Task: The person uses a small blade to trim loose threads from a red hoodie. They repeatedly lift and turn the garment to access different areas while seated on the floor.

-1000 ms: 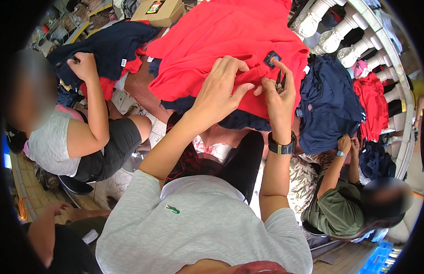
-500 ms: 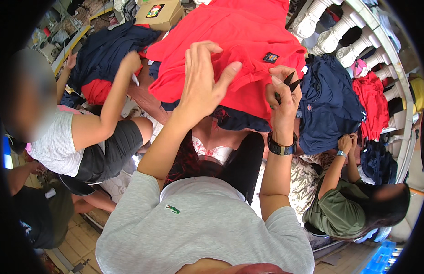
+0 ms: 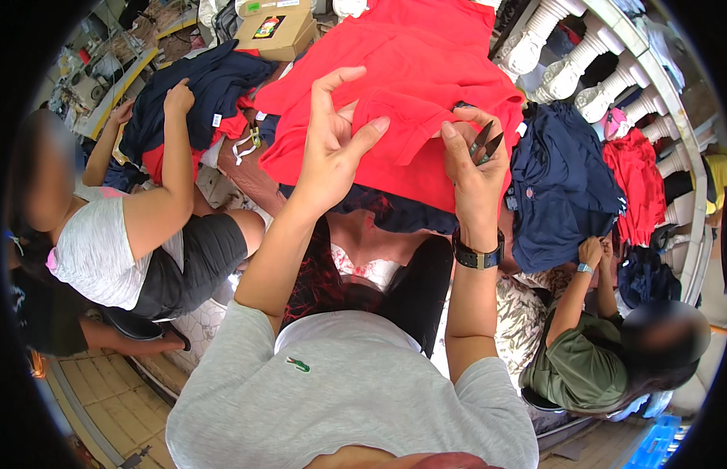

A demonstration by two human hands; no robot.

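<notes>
A large red garment (image 3: pixel 434 59) lies spread in front of me, its near edge lifted between my hands. My left hand (image 3: pixel 330 152) is closed on that edge, thumb in front and some fingers behind the cloth, with the index finger raised. My right hand (image 3: pixel 479 168) keeps small dark thread snips (image 3: pixel 487 147) in its palm, blades pointing up and slightly apart. Its thumb and forefinger pinch the red cloth. Dark navy cloth (image 3: pixel 410 213) shows under the red garment's near edge.
At my left, a person (image 3: pixel 140 234) handles navy garments (image 3: pixel 187 86). On the right, another person (image 3: pixel 586 352) has both hands at a navy garment pile (image 3: pixel 563 180) beside red cloth (image 3: pixel 635 180). A cardboard box (image 3: pixel 276 30) stands at the back; white turned posts (image 3: pixel 563 74) line the far right.
My left hand has lowered and taken hold of the red cloth. My right hand has turned, showing the snips' blades more, and now pinches the cloth. The left co-worker's raised hand moved left.
</notes>
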